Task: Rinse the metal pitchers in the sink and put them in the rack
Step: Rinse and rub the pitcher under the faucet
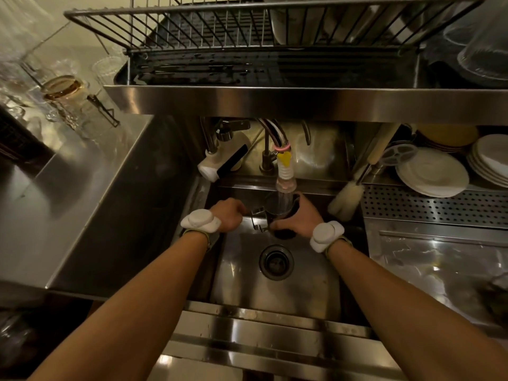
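Both forearms reach over the steel sink [275,292]; I see my left hand [229,215] gripping the handle and my right hand [299,218] wrapped round the shiny metal pitcher [275,213], beneath the clear-tipped faucet nozzle [286,182].

Dim warm light, steel glare, warped edges

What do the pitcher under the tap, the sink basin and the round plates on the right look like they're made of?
The small pitcher held under the tap looks like polished metal, probably stainless steel, given its bright glints. The sink basin also looks like stainless steel, with a brushed sheen and streaky reflections. The stacked white plates look like glazed ceramic: smooth, opaque, softly glossy.
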The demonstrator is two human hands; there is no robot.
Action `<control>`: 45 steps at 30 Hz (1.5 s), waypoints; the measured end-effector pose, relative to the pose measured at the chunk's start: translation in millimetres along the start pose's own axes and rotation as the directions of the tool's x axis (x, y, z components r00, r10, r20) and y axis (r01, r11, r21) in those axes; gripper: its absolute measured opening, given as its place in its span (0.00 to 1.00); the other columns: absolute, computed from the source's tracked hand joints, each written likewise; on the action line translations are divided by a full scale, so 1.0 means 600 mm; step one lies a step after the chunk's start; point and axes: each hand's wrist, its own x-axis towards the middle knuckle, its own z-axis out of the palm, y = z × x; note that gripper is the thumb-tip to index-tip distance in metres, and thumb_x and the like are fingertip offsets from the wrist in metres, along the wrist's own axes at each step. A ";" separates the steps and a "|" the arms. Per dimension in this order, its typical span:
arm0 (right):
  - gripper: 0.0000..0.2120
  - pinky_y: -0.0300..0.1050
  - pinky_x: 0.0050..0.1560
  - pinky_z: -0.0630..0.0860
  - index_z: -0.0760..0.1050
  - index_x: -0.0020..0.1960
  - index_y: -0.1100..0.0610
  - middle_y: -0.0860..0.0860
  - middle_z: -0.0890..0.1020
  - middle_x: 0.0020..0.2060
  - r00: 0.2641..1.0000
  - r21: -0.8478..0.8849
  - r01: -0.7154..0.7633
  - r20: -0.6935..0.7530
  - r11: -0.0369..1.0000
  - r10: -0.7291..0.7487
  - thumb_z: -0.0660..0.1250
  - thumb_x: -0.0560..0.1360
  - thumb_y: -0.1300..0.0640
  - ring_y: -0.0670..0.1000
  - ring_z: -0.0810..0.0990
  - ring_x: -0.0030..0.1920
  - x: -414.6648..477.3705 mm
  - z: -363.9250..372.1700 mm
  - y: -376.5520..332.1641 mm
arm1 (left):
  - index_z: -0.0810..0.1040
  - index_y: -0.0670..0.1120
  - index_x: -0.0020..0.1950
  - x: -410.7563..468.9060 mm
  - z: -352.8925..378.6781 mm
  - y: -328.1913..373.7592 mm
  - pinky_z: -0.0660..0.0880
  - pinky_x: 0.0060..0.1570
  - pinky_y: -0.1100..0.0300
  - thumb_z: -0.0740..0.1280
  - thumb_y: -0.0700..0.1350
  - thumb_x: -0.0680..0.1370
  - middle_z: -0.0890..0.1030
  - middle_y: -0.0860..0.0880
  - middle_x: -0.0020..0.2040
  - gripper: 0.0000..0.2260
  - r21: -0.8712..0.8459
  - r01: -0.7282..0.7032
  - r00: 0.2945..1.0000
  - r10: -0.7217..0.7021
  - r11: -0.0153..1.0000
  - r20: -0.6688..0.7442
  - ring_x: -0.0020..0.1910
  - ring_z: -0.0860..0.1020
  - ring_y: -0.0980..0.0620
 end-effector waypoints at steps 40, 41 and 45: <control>0.43 0.46 0.64 0.72 0.69 0.63 0.54 0.46 0.78 0.57 0.999 0.060 -0.044 0.019 0.997 0.043 0.84 0.53 0.53 0.47 0.76 0.59 -0.006 -0.021 0.015 | 0.79 0.39 0.44 -0.011 0.001 0.069 0.71 0.40 0.65 0.64 0.38 0.76 0.78 0.45 0.39 0.05 -0.498 -0.042 0.981 0.132 0.866 0.146 0.40 0.75 0.51; 0.45 0.47 0.64 0.72 0.69 0.64 0.54 0.46 0.79 0.58 0.999 0.055 -0.044 0.033 0.998 0.042 0.84 0.51 0.49 0.47 0.77 0.59 -0.006 -0.022 0.023 | 0.79 0.39 0.45 -0.014 0.001 0.073 0.72 0.37 0.68 0.63 0.40 0.77 0.78 0.45 0.40 0.06 -0.510 -0.040 0.981 0.131 0.859 0.144 0.39 0.75 0.52; 0.46 0.51 0.60 0.78 0.75 0.61 0.54 0.48 0.83 0.54 0.995 0.020 -0.062 0.082 0.998 0.060 0.83 0.48 0.39 0.47 0.81 0.55 0.014 -0.024 0.068 | 0.75 0.44 0.39 -0.017 0.005 0.083 0.67 0.32 0.65 0.63 0.44 0.78 0.75 0.48 0.35 0.09 -0.497 -0.035 0.988 0.104 0.867 0.112 0.33 0.71 0.54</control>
